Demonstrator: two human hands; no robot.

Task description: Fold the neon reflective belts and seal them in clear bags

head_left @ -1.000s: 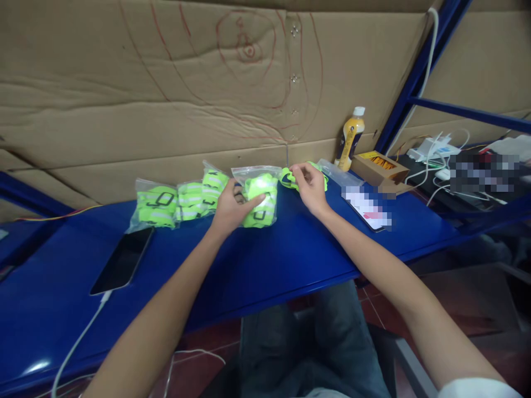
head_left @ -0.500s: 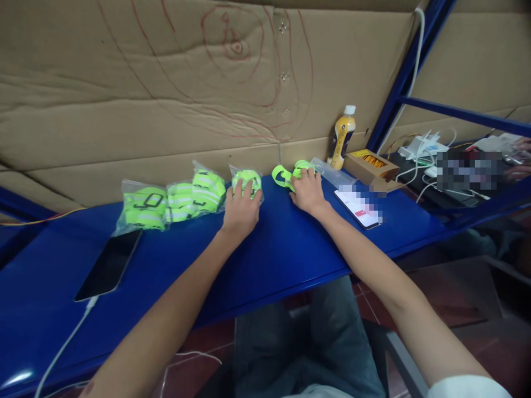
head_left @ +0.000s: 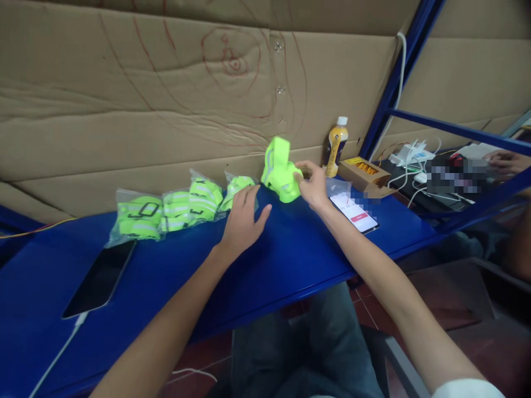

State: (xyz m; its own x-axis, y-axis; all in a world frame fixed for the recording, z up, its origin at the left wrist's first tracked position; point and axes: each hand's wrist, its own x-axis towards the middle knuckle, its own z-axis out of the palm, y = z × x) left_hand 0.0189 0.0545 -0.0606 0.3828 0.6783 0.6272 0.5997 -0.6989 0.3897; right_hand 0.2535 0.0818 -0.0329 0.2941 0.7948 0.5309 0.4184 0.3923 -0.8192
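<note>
My right hand (head_left: 312, 182) grips a neon-yellow reflective strap (head_left: 282, 168), folded into a loose bundle with a loop standing up. It is raised off the blue table (head_left: 274, 249) near the cardboard wall. Beside the rightmost bagged strap (head_left: 239, 185), my left hand (head_left: 244, 221) is spread with thumb apart; it partly covers that bag, and whether it touches it I cannot tell. Several more neon straps (head_left: 178, 210) in clear bags stand in a row to the left. An apparently flat clear plastic bag (head_left: 340, 187) lies behind my right wrist.
A dark phone (head_left: 99, 279) on a white cable lies at the left, a lit phone (head_left: 354, 213) at the right. Behind are a yellow drink bottle (head_left: 337, 146) and an open cardboard box (head_left: 367, 174). Another person's hand (head_left: 508, 163) shows at far right.
My right hand has lifted the neon strap off the table and moved slightly right. My left hand has drawn back from the rightmost bagged strap and spread its fingers.
</note>
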